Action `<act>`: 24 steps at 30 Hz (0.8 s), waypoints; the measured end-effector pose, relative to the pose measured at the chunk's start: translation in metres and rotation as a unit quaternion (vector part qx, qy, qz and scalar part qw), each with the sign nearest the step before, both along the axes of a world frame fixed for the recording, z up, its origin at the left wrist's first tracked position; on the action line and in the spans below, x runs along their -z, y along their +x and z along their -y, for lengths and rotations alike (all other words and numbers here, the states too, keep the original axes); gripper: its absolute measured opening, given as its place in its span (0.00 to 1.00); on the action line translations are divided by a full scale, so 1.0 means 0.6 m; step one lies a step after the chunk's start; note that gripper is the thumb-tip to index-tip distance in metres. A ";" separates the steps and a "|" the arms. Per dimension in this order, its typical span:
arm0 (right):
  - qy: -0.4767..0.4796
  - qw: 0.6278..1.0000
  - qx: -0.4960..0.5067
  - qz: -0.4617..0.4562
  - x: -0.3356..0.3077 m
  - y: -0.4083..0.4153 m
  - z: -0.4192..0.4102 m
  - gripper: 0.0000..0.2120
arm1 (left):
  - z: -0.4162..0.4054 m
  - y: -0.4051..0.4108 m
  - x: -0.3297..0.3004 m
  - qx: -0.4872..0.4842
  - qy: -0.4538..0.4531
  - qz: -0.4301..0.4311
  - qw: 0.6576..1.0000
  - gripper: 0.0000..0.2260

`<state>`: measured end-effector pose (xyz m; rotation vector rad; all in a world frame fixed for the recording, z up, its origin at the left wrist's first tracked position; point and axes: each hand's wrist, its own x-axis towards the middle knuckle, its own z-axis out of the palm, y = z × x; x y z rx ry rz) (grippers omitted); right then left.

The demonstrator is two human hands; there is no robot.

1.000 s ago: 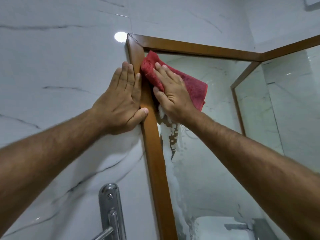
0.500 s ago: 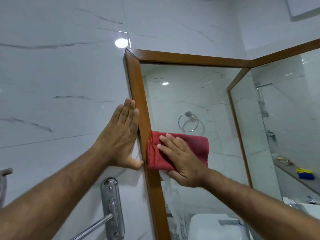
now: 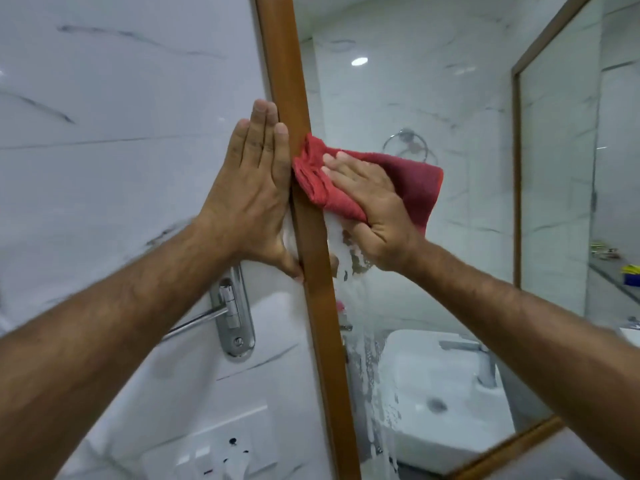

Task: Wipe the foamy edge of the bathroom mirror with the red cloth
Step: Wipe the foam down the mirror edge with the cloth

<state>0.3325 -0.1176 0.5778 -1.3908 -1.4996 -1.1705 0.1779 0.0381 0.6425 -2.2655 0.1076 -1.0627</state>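
The bathroom mirror has a brown wooden frame [image 3: 311, 244] running down the middle of the view. White foam [image 3: 363, 358] streaks the glass along the frame's right side, from just under my right hand to the bottom. My right hand [image 3: 374, 209] presses the red cloth [image 3: 412, 181] flat against the glass, its bunched left end touching the frame. My left hand [image 3: 252, 188] lies flat on the marble wall beside the frame, fingers together, thumb touching the frame's outer edge.
A chrome towel rail bracket [image 3: 233, 317] is fixed to the wall below my left hand. A white switch plate [image 3: 214, 452] sits lower down. The mirror reflects a white basin [image 3: 443, 403], a tap and a towel ring [image 3: 405, 143]. A second framed mirror [image 3: 516, 168] stands at the right.
My right hand has slid the cloth down the mirror's left edge from the top corner, clearing foam above. The view has dropped with it, and my left hand has moved down the wall.
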 end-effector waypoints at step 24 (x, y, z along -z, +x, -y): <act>-0.047 0.981 0.099 0.161 0.253 0.049 0.001 0.29 | 0.038 -0.010 0.320 -0.107 -0.156 -0.110 0.976 0.80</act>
